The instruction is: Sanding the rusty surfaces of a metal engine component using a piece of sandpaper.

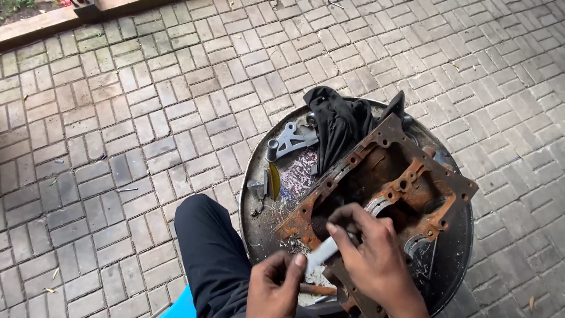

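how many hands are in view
2. The left hand is at the bottom edge beside the dark trouser leg; the right hand rests on the rusty metal frame, fingers on a pale tool. No other hands show.

Both hands are bare, with no gloves, rings or watch showing. The left hand (275,288) sits at about seven o'clock from the right hand (376,262). One leg (209,253) wears plain black trousers, creased at the knee, at nine o'clock from the hands.
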